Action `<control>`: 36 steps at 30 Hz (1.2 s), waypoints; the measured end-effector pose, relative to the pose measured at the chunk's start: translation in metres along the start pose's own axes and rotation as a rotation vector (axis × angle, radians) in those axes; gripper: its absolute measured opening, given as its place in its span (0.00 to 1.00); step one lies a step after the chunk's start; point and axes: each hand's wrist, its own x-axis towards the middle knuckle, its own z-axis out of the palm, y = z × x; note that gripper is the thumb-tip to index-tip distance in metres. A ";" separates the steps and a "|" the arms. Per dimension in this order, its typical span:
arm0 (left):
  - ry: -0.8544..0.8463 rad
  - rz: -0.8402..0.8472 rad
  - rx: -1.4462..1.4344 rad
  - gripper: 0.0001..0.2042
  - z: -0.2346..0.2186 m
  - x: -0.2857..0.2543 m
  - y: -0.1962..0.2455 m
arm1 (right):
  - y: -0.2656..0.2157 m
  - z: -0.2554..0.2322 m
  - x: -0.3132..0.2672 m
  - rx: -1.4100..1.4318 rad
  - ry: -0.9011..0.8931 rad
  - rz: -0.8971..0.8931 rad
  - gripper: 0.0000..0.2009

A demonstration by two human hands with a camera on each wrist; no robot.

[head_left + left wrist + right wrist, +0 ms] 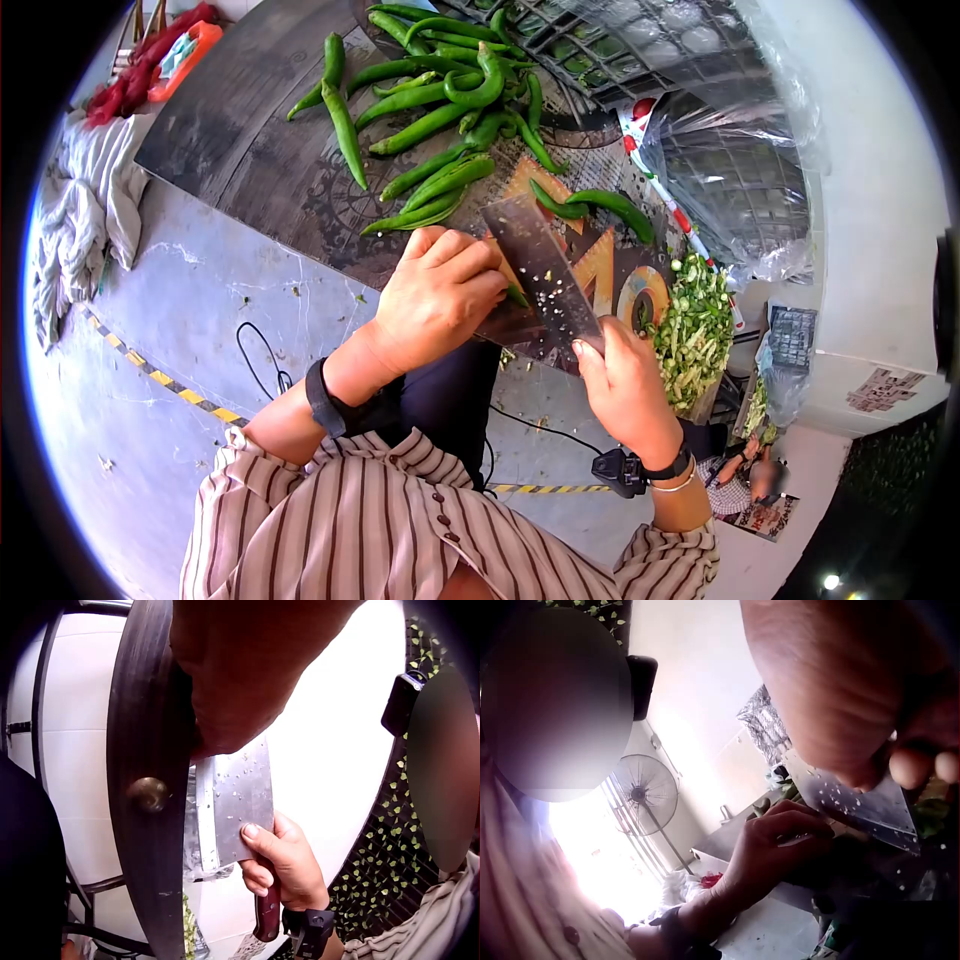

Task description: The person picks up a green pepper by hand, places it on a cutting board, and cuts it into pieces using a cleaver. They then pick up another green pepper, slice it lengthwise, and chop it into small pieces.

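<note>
In the head view the right hand [628, 390] grips a cleaver, thumb at the base of its wide blade [545, 265], which is flecked with pale bits. The red-brown handle [267, 911] shows in the left wrist view. Just left of the blade, the left hand [440, 290] has curled fingers over a green pepper, whose tip [517, 295] sticks out beside the blade; the rest is hidden under the hand. Whole green peppers [425, 125] lie heaped beyond the hands on the dark table [230, 130]. Two peppers [610, 208] lie apart, right of the blade.
Chopped pepper pieces [695, 330] are piled at the table's right side. Plastic-covered crates [720, 170] stand at the upper right, behind a red and white strip. A cable [545, 428] runs over the floor, and another person [740, 480] is at the lower right.
</note>
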 end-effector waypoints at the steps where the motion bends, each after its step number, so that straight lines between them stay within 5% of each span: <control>1: 0.000 0.002 -0.001 0.12 0.000 0.001 0.000 | -0.002 0.000 -0.001 -0.046 -0.023 -0.024 0.08; 3: 0.036 0.029 0.004 0.05 0.000 0.001 -0.001 | 0.000 0.000 -0.001 -0.063 -0.048 -0.038 0.08; 12: 0.012 0.016 0.047 0.05 0.001 0.001 -0.001 | -0.002 0.001 0.006 -0.120 -0.127 -0.004 0.08; 22: -0.012 -0.001 0.012 0.09 -0.002 0.000 -0.002 | 0.012 0.014 0.015 -0.011 0.052 -0.086 0.08; 36: 0.028 0.032 0.053 0.03 0.004 0.000 -0.003 | -0.004 -0.003 0.001 -0.126 -0.134 -0.001 0.08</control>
